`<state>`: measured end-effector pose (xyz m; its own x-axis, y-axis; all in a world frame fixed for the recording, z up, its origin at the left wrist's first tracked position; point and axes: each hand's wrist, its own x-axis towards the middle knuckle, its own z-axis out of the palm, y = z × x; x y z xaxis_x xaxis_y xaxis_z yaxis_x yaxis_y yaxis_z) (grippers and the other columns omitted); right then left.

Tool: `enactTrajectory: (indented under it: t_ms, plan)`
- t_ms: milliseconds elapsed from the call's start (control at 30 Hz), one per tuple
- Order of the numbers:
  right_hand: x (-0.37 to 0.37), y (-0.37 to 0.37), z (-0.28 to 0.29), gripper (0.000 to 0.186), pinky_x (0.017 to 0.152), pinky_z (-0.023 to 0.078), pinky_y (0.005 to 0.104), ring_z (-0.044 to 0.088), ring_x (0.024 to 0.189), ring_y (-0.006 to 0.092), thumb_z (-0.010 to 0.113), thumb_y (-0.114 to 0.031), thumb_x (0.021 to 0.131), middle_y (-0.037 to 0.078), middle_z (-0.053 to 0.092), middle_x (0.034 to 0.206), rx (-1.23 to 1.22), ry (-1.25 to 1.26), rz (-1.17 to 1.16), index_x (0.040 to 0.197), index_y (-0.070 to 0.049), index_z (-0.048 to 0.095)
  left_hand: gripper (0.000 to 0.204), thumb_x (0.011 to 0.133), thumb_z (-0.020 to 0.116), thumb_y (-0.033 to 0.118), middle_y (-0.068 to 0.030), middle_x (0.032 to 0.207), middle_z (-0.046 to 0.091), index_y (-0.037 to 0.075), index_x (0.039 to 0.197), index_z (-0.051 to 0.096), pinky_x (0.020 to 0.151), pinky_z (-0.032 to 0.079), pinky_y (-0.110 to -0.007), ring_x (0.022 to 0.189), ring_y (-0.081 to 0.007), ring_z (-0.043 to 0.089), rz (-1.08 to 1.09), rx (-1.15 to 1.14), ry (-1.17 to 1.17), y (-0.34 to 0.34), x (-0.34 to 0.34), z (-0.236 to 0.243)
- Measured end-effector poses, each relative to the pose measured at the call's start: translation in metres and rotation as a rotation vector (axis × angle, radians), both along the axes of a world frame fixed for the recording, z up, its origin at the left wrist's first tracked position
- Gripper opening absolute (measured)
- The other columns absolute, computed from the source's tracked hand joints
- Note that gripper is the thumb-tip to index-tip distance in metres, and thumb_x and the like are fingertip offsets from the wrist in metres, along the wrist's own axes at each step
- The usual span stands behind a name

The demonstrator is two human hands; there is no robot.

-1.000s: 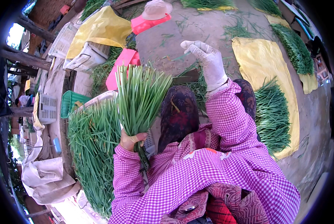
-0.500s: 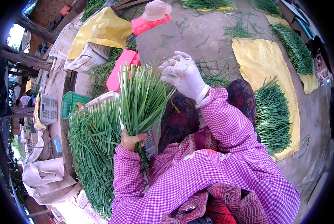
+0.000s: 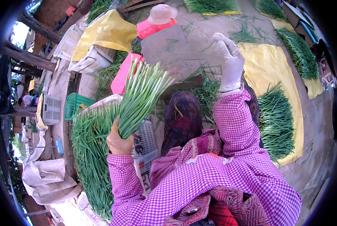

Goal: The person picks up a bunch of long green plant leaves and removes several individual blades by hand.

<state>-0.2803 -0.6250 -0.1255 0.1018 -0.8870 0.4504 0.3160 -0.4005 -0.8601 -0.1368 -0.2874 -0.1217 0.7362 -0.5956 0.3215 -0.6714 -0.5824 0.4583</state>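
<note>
My left hand (image 3: 119, 140), in a thin pale glove, is wrapped round the lower part of a bunch of garlic chives (image 3: 142, 100). The bunch leans up and to the right, its pale stem ends fanned out at the top. My right hand (image 3: 230, 62), in a white glove, is raised apart from the bunch, over the floor by my knee. Its fingers stretch upward, with nothing visible in them. Just left of the held bunch, a large heap of green chives (image 3: 93, 150) fills a white plastic crate (image 3: 147, 141).
To my right, chives (image 3: 275, 122) lie on a yellow sheet (image 3: 264, 62). A green basket (image 3: 76, 105), pink block (image 3: 122, 77) and white crates (image 3: 95, 59) under a yellow cloth (image 3: 104, 35) stand to the left. Ahead sits a pale hat (image 3: 162, 14) on another pink block.
My right hand has moved away from the bunch, to the right and up, its fingers straighter. The bunch now tilts more to the right, and my left hand has shifted slightly left.
</note>
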Motion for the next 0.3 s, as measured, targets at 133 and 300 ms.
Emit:
enactTrajectory:
  t_ms: [133, 300]
  plan:
    - [0.004, 0.023, 0.01, 0.016, 0.084, 0.045, 0.025, 0.059, 0.091, 0.0128, 0.057, -0.007, 0.085, 0.008, 0.064, 0.1, 0.087, 0.018, 0.534, 0.096, -0.002, 0.065, 0.055, 0.067, 0.07, 0.008, -0.0143, 0.092, 0.064, 0.008, 0.119, 0.053, 0.067, 0.052, -0.033, 0.079, -0.0276, 0.065, 0.029, 0.032, -0.363, -0.005, -0.001, 0.019]
    - [0.009, 0.034, 0.007, 0.017, 0.084, 0.046, 0.0251, 0.06, 0.091, 0.0133, 0.057, -0.009, 0.085, 0.009, 0.064, 0.1, 0.038, 0.084, 0.749, 0.098, -0.004, 0.066, 0.07, 0.064, 0.072, 0.025, -0.0103, 0.081, 0.058, 0.018, 0.129, 0.046, 0.057, 0.048, -0.04, 0.065, -0.0303, 0.061, 0.176, 0.323, -0.515, -0.011, 0.001, 0.033]
